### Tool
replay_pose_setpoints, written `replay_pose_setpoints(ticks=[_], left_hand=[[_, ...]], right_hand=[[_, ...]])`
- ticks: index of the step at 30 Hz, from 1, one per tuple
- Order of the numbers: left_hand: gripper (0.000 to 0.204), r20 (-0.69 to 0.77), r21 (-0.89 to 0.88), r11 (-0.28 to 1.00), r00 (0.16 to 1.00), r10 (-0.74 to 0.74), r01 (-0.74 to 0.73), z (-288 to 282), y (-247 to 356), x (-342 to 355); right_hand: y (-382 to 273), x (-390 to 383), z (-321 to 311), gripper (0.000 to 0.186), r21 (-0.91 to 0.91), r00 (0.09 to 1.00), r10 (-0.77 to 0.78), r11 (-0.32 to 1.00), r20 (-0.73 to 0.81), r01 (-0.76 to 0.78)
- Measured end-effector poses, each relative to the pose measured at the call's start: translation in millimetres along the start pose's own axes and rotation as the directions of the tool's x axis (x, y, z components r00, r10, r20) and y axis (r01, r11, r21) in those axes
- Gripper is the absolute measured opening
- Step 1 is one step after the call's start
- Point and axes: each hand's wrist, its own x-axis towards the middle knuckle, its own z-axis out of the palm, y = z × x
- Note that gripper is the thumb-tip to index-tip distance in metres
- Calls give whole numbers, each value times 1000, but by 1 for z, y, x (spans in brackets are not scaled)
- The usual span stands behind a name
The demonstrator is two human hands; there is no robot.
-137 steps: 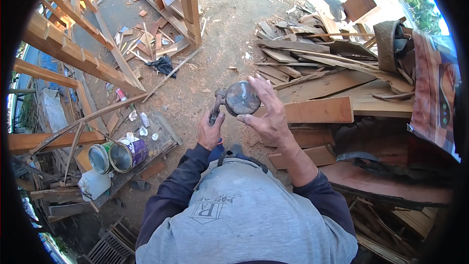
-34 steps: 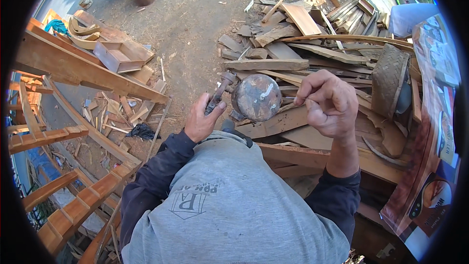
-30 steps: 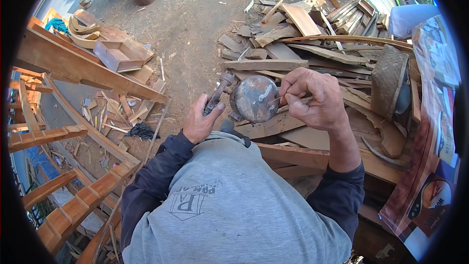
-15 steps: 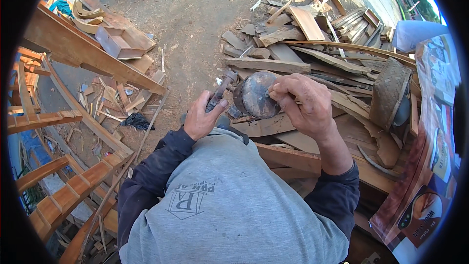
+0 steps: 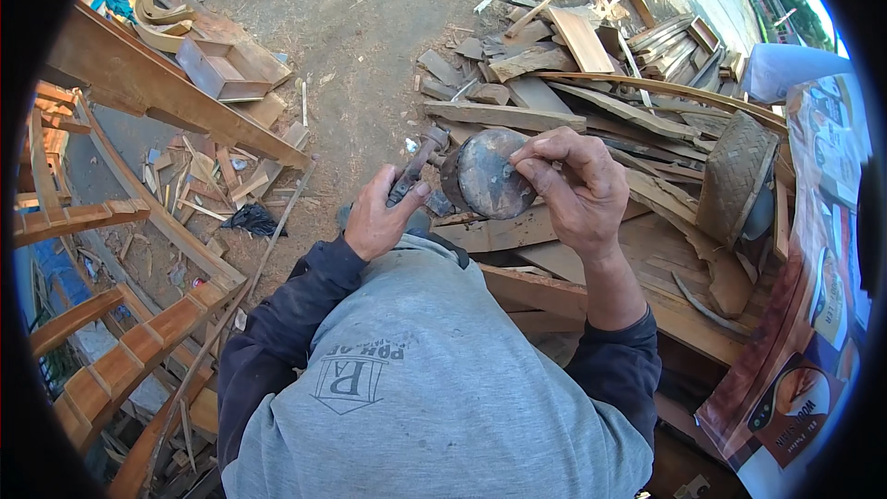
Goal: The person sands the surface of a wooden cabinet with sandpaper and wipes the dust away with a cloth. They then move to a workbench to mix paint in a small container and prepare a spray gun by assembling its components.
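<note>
In front of my chest is a spray gun [image 5: 416, 165] with a dark, paint-stained metal body, and my left hand [image 5: 378, 218] is closed round its handle. Joined to its right side is a round metal cup [image 5: 490, 180], with its flat, worn face turned up toward me. My right hand [image 5: 582, 187] is in a pinch, thumb against forefinger, right over the right part of that face. Whatever lies between those fingertips is too small or too covered to make out.
Scrap planks [image 5: 504, 116] are heaped ahead and to the right, with a woven basket [image 5: 736, 180] on them. Printed plastic sheeting [image 5: 822, 249] hangs at the right edge. A curved wooden frame [image 5: 180, 322] stands on the left, near a small drawer [image 5: 222, 71].
My right hand has shifted slightly left and its pinching fingers have turned a little over the cup. The left hand keeps its grip. The whole view has moved slightly.
</note>
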Motion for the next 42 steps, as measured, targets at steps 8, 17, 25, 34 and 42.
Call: replay_pose_setpoints(ticks=[8,17,25,34,42], left_hand=[[43,-16,5,1000,1000,-13,13,-7,-2,-4],[32,-75,-199,977,995,63,-77,4,-13,0],[32,-59,-180,983,998,26,-36,2,-14,3],[36,-94,-99,992,993,73,-83,-1,-22,4],[32,-78,-120,991,996,48,-58,-12,-20,12]], right_hand=[[0,4,6,22,-64,993,-99,993,71,104],[-4,16,7,27,-235,915,-370,886,162,400],[6,12,4,25,-29,985,-159,987,62,161],[3,23,5,32,-27,920,-361,929,153,369],[1,26,10,26,-131,941,-313,935,131,329]])
